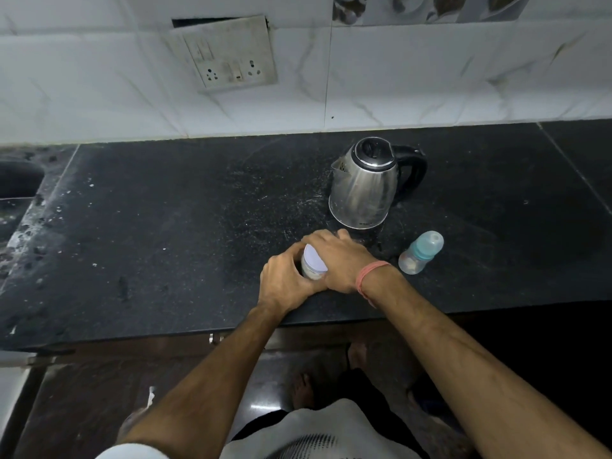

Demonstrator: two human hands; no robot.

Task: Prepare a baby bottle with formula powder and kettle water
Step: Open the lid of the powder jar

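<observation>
A small formula jar (313, 264) with a pale lilac lid stands near the front edge of the black counter (165, 233). My left hand (284, 279) grips its body from the left. My right hand (337, 256) curls over the lid from the right; a pink thread band circles that wrist. A steel kettle (364, 183) with a black lid and handle stands just behind the jar, lid closed. To the right a capped baby bottle (421, 252) with a teal collar and clear cap stands tilted away from the hands, a little powder visible at its bottom.
A tiled wall with a switch-and-socket plate (231, 54) rises behind the counter. A dark sink (16, 180) lies at the far left. White specks dust the counter's left and middle. Below the counter edge are cabinet fronts and the floor.
</observation>
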